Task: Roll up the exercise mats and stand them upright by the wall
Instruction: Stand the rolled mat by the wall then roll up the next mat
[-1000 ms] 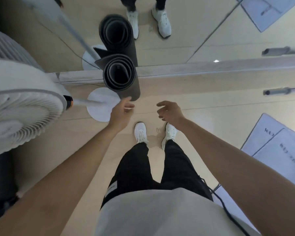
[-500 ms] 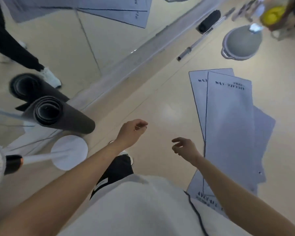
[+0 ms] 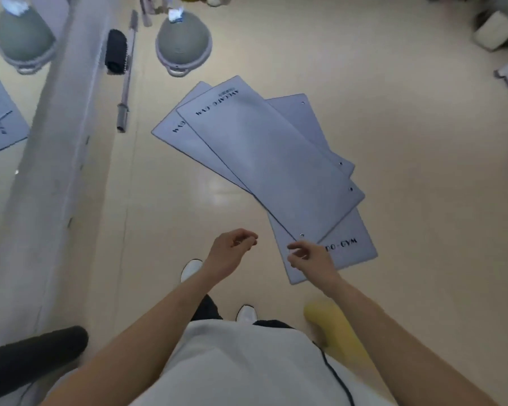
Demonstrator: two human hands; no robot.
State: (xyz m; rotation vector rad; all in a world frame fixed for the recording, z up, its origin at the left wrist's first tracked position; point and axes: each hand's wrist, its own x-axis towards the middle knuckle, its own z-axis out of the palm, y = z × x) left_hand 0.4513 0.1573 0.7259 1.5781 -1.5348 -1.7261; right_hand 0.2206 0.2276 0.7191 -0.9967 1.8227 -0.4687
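Observation:
Three flat lavender-grey exercise mats lie overlapped on the beige floor ahead of me. The top mat (image 3: 270, 159) has black lettering at its far end, a second mat (image 3: 170, 136) peeks out on its left, and a third mat (image 3: 349, 247) lies beneath with lettering at its near end. A rolled dark mat (image 3: 41, 347) stands by the mirrored wall at the lower left. My left hand (image 3: 232, 250) hangs in the air with fingers loosely curled, holding nothing. My right hand (image 3: 311, 256) hovers over the near corner of the third mat, fingers relaxed and empty.
A mirrored wall with a pale base ledge (image 3: 56, 171) runs along the left. A barbell bar (image 3: 125, 92) with a dark pad (image 3: 116, 52) lies beside it. A grey balance dome (image 3: 184, 45) sits further away. A yellow object (image 3: 335, 326) lies by my right foot.
My view has swung right, away from the rolled dark mat and the fan, onto the flat mats. Both hands stay raised and empty, now nearer the mats' closest corner.

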